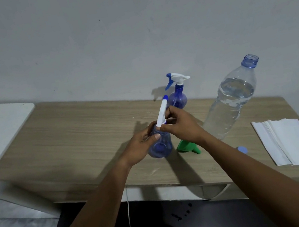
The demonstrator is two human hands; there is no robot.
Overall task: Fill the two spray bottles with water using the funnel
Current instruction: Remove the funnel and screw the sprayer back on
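Now | our left hand [142,144] grips the first spray bottle [159,147], left of the water bottle [231,105] | our right hand [182,125] pinches its white spray head [161,114] | green funnel [187,146] lies just left of the water bottle's base | second spray bottle [177,96] stands behind-left of it

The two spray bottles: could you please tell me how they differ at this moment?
The near spray bottle is gripped by the left hand, the right hand holding its trigger head; the far spray bottle stands untouched. The near one stands beside the funnel, the far one by the wall. Both are blue with white trigger heads.
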